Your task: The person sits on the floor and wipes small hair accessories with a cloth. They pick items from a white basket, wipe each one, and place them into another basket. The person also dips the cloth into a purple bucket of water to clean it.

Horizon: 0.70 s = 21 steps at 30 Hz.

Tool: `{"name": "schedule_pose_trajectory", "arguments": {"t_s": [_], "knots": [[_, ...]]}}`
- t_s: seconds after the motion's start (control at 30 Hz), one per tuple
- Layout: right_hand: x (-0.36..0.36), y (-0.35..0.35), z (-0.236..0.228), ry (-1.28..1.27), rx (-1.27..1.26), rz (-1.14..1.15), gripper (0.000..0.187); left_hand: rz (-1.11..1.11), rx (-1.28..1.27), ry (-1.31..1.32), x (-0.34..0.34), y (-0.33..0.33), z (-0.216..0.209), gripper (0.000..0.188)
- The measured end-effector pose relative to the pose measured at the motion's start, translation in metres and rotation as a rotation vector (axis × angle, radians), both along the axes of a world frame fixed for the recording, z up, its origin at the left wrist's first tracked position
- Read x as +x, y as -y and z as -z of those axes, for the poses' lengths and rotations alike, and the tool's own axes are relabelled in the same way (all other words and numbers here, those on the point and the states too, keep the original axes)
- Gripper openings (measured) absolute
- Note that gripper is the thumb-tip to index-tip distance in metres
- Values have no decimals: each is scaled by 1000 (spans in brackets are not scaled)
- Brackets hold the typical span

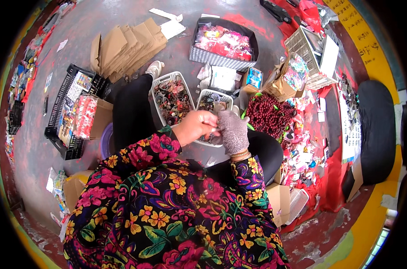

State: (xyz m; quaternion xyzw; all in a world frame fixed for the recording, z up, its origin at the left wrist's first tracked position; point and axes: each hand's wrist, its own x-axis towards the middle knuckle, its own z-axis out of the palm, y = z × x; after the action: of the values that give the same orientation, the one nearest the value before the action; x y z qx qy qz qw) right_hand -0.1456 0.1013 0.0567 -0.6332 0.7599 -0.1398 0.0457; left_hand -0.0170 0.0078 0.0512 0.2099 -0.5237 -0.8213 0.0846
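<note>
My bare left hand (197, 127) and my right hand (233, 131), in a grey knitted glove, meet in front of me. The left thumb and fingers pinch together at the right fingertips. Whatever small thing lies between them is too small to name. Under and just beyond the hands stands a small white basket (207, 91), partly hidden by them, with small dark items inside. To its left, a larger white basket (155, 99) is filled with small mixed items in dark, red and pink colours, perhaps hair ties.
Dark red beaded strands (268, 114) are heaped at the right. Farther off stand a patterned fabric bin (212, 54) with pink and red packets, flattened cardboard (129, 47) and an open carton (279, 87). A black crate (60, 117) stands left; scattered scraps (304, 154) cover the right side.
</note>
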Motion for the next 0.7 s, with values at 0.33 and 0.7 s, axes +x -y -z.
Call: {"name": "schedule_pose_trajectory", "arguments": {"t_s": [0.33,0.7], "knots": [[8,-2,-15,865,-248,140,46,-91,321,-78,3,18,8,24],[-5,7,10,235,-157,3,32,-184,374,-101,-4,-5,6,22]]}}
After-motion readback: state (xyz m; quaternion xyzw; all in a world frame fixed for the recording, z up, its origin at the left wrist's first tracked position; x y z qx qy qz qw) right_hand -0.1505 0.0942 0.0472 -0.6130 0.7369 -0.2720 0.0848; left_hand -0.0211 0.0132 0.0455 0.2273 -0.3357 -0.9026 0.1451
